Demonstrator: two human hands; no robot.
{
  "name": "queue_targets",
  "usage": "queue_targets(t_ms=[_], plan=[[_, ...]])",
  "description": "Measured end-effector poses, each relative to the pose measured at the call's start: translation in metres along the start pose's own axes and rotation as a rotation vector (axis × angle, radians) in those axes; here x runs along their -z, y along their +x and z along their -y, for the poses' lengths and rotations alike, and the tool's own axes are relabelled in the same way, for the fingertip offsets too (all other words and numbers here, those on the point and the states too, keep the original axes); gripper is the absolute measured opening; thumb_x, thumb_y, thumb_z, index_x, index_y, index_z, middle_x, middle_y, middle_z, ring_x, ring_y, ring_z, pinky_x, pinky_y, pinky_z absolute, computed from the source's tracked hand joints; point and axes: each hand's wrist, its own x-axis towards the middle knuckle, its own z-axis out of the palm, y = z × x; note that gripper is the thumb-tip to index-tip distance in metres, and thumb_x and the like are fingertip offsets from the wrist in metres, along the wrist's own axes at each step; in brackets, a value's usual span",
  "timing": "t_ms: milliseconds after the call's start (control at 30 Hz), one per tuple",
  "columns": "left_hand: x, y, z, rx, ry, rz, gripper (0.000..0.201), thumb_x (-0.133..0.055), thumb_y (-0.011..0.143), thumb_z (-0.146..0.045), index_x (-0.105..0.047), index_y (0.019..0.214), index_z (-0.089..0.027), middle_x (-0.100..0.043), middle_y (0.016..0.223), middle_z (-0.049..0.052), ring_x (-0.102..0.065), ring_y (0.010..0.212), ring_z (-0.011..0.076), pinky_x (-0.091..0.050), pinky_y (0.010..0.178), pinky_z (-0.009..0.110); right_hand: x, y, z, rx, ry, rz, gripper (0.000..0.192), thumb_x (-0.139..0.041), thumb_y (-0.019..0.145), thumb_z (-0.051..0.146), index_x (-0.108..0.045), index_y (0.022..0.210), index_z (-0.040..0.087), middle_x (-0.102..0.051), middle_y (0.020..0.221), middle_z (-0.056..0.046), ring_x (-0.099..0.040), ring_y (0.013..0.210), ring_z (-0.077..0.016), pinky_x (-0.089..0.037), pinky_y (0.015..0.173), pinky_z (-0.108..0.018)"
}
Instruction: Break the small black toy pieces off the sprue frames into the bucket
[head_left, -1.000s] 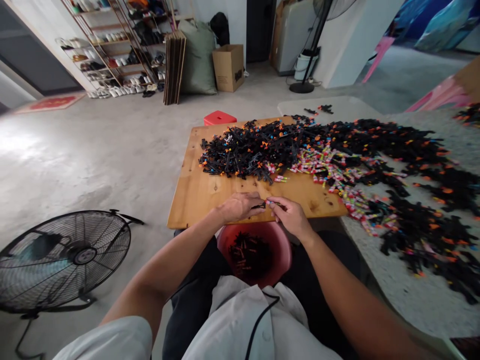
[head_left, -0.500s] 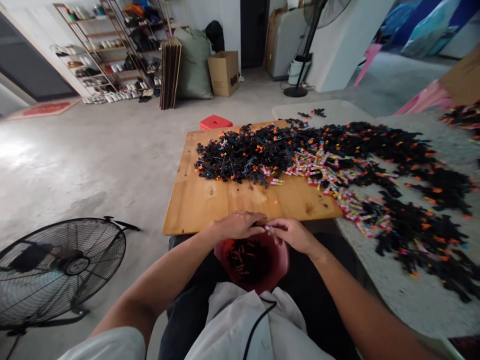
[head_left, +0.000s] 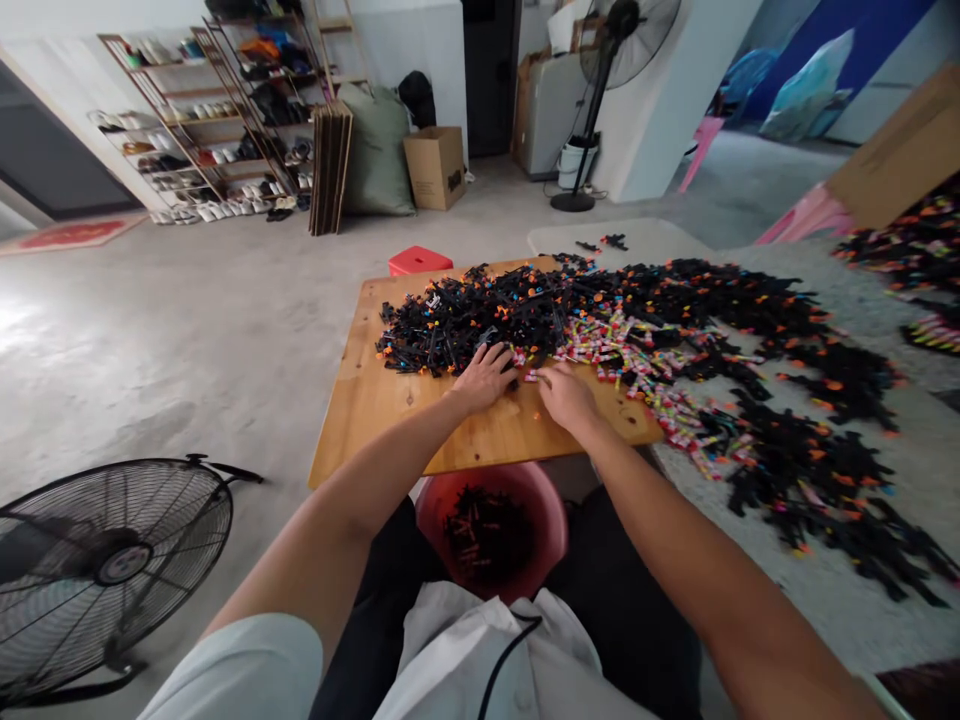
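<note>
My left hand (head_left: 484, 380) lies palm down at the front edge of a heap of small black toy guns (head_left: 442, 330) with orange and blue bits. Its fingers are stretched and apart, touching the heap. Just to the right, my right hand (head_left: 568, 396) has its thumb and fingers pinched at a small pink-and-white tube (head_left: 532, 376), low over the wooden board. More of these bright printed tubes (head_left: 615, 345) lie heaped beyond it. Between my legs, below the board's edge, a red basin (head_left: 553, 520) holds dark pieces and a few pale ones.
The wooden board (head_left: 352, 400) adjoins a grey speckled table (head_left: 825, 620) strewn with more black pieces. A floor fan (head_left: 124, 565) stands at left. Behind the board are a red stool (head_left: 420, 261), a cardboard box (head_left: 435, 170) and shoe racks (head_left: 195, 110).
Both hands have moved forward from above the basin to the near edge of the heap. My left hand has spread its fingers. The basin now shows more fully.
</note>
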Motion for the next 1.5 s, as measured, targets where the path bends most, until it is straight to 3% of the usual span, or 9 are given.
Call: queue_targets(t_ms=[267, 400, 500, 567, 700, 900, 1100, 1333, 1500], plan=[[0.013, -0.005, -0.006, -0.077, -0.098, -0.100, 0.024, -0.058, 0.102, -0.024, -0.070, 0.123, -0.019, -0.068, 0.138, 0.013, -0.047, 0.146, 0.0295, -0.017, 0.132, 0.060, -0.011, 0.015, 0.006, -0.027, -0.153, 0.082, 0.030, -0.051, 0.105, 0.030, -0.071, 0.122, 0.016, -0.063, 0.129, -0.019, -0.067, 0.103, -0.0286, -0.049, 0.090, -0.037], [0.024, -0.011, -0.016, -0.025, -0.269, -0.242, 0.021, -0.054, 0.104, -0.025, -0.071, 0.115, -0.017, -0.073, 0.118, 0.014, -0.062, 0.125, 0.0260, -0.029, 0.128, 0.058, -0.011, 0.014, 0.007, -0.117, -0.038, 0.028, 0.021, -0.060, 0.100, 0.030, -0.074, 0.106, 0.015, -0.066, 0.125, -0.019, -0.067, 0.103, -0.0284, -0.050, 0.091, -0.038], [0.031, -0.018, -0.025, 0.135, -0.478, -0.303, 0.020, -0.056, 0.102, -0.025, -0.071, 0.112, -0.016, -0.074, 0.104, 0.011, -0.069, 0.104, 0.0225, -0.050, 0.111, 0.046, -0.008, 0.007, 0.012, -0.152, 0.230, -0.088, 0.022, -0.065, 0.096, 0.040, -0.071, 0.094, 0.018, -0.071, 0.109, -0.014, -0.068, 0.089, -0.0248, -0.054, 0.079, -0.036], [0.037, -0.025, -0.032, 0.293, -0.687, -0.280, 0.022, -0.055, 0.101, -0.025, -0.069, 0.115, -0.016, -0.074, 0.097, 0.007, -0.070, 0.087, 0.0177, -0.058, 0.089, 0.033, -0.005, -0.003, 0.018, -0.194, 0.545, -0.077, 0.031, -0.066, 0.094, 0.051, -0.068, 0.095, 0.020, -0.073, 0.093, -0.009, -0.064, 0.072, -0.0202, -0.052, 0.063, -0.032], [0.050, -0.040, -0.046, 0.447, -1.036, -0.092, 0.025, -0.052, 0.101, -0.025, -0.069, 0.115, -0.014, -0.067, 0.075, -0.001, -0.061, 0.058, 0.0089, -0.050, 0.057, 0.018, 0.001, -0.026, 0.030, -0.196, 0.995, 0.079, 0.044, -0.073, 0.087, 0.063, -0.067, 0.103, 0.022, -0.070, 0.076, -0.001, -0.054, 0.053, -0.0133, -0.044, 0.046, -0.025], [0.063, -0.051, -0.055, 0.410, -1.129, -0.026, 0.028, -0.054, 0.098, -0.022, -0.071, 0.119, -0.014, -0.072, 0.085, 0.001, -0.057, 0.056, 0.0052, -0.046, 0.052, 0.015, 0.005, -0.040, 0.039, -0.184, 1.089, 0.114, 0.044, -0.077, 0.085, 0.059, -0.077, 0.105, 0.019, -0.064, 0.066, 0.002, -0.054, 0.052, -0.0123, -0.045, 0.047, -0.025], [0.078, -0.057, -0.055, 0.368, -1.162, 0.012, 0.028, -0.055, 0.098, -0.023, -0.073, 0.117, -0.013, -0.064, 0.068, -0.003, -0.057, 0.053, 0.0070, -0.046, 0.051, 0.015, 0.012, -0.044, 0.041, -0.222, 1.215, 0.085, 0.039, -0.081, 0.082, 0.052, -0.079, 0.102, 0.018, -0.066, 0.070, 0.001, -0.053, 0.054, -0.0110, -0.045, 0.048, -0.024], [0.083, -0.061, -0.057, 0.339, -1.117, 0.028, 0.024, -0.056, 0.098, -0.022, -0.073, 0.112, -0.014, -0.065, 0.069, -0.003, -0.058, 0.055, 0.0065, -0.047, 0.053, 0.015, 0.016, -0.048, 0.039, -0.177, 1.133, 0.077, 0.041, -0.081, 0.082, 0.052, -0.078, 0.102, 0.017, -0.061, 0.062, 0.002, -0.052, 0.053, -0.0117, -0.044, 0.049, -0.025], [0.085, -0.063, -0.057, 0.278, -1.094, 0.020, 0.024, -0.056, 0.100, -0.025, -0.074, 0.112, -0.013, -0.072, 0.082, 0.001, -0.061, 0.062, 0.0069, -0.049, 0.057, 0.015, 0.020, -0.049, 0.044, -0.182, 1.105, 0.070, 0.039, -0.080, 0.082, 0.050, -0.077, 0.100, 0.016, -0.060, 0.060, 0.003, -0.050, 0.052, -0.0118, -0.043, 0.047, -0.026]])
